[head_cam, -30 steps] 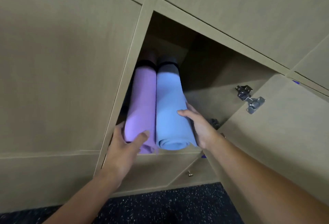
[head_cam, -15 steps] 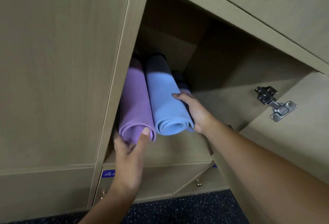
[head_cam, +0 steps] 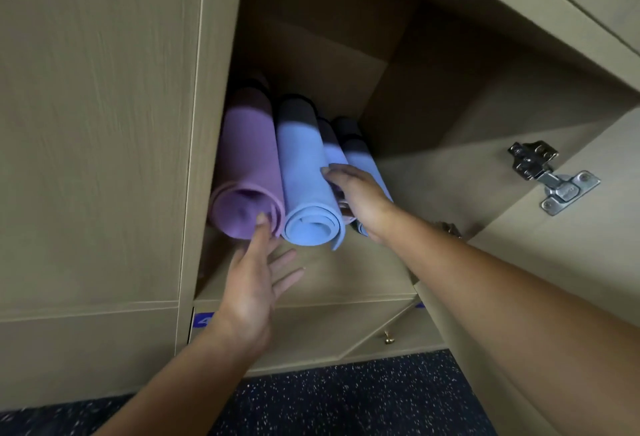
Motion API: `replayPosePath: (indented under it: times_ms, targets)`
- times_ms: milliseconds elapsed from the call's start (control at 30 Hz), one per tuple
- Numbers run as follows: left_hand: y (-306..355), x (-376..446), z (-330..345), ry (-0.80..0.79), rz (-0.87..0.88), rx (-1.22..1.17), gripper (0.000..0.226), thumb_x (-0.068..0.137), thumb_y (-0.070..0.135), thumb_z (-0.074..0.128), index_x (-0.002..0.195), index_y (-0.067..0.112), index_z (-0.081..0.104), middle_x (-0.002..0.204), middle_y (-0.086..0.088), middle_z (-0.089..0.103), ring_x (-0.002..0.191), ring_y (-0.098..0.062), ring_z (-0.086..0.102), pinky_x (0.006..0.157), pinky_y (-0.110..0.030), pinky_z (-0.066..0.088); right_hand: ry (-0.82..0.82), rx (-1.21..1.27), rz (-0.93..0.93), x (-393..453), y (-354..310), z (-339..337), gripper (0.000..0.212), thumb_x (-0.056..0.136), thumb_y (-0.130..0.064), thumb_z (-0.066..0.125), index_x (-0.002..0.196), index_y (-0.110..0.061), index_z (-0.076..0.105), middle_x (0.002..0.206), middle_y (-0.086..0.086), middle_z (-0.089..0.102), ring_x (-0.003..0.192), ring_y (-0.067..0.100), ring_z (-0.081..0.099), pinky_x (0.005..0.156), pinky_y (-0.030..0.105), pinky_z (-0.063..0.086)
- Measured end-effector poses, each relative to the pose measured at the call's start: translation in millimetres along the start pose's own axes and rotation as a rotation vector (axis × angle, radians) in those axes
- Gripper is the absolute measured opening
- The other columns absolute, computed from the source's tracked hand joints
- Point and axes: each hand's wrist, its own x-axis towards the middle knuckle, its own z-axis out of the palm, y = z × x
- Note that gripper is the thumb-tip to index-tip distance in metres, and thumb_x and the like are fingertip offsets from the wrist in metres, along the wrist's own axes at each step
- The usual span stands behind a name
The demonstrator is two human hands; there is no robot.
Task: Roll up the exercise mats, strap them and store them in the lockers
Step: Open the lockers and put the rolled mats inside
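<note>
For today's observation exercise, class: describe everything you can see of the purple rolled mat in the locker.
The purple mat is rolled into a loose cylinder of soft, foam-like material, its spiral end facing out. It lies lengthwise on the floor of the open locker, at the left wall, its side against the blue mat. A dark band crosses its shadowed far end. The left hand touches its near end with straight fingertips.

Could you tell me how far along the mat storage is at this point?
Done: the purple mat and blue mat lie rolled inside the open locker, a dark band round each far end. In hand: the left hand touches the purple roll's end; the right hand rests among the blue rolls. Left: shutting the locker door.
</note>
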Motion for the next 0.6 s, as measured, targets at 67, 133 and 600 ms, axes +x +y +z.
replayPosePath:
  times_ms: [67,133,600]
  targets:
    - [5.7,4.1,-0.5,-0.037,0.063,0.085,0.036,0.101,0.05,0.049,0.125,0.025,0.059,0.122,0.0,0.071,0.103,-0.018,0.073,0.081,-0.037,0.059,-0.02,-0.107,-0.012,-18.4,2.9,5.6,0.071,0.089,-0.064,0.064,0.148,-0.03,0.046,0.134,-0.012,0.059,0.101,0.006,0.064,0.063,0.03,0.056]
    - [10.1,4.6,-1.4,-0.068,0.081,0.133,0.029,0.103,0.05,0.047,0.123,0.033,0.059,0.123,0.003,0.071,0.106,-0.018,0.073,0.084,-0.037,0.058,-0.057,-0.189,-0.084,-37.2,7.3,15.5,0.1,0.078,-0.076,0.066,0.159,-0.041,0.021,0.155,-0.018,0.035,0.137,0.009,0.045,0.097,0.045,0.055]
    - [15.1,-1.4,-4.9,0.035,-0.083,0.134,0.053,0.106,0.055,0.035,0.133,0.017,0.061,0.135,-0.007,0.062,0.114,-0.028,0.065,0.085,-0.039,0.055,0.15,-0.203,-0.242,4.3,7.5,49.3,0.101,0.075,-0.071,0.075,0.158,-0.037,0.029,0.158,-0.006,0.038,0.14,0.019,0.045,0.105,0.05,0.051]
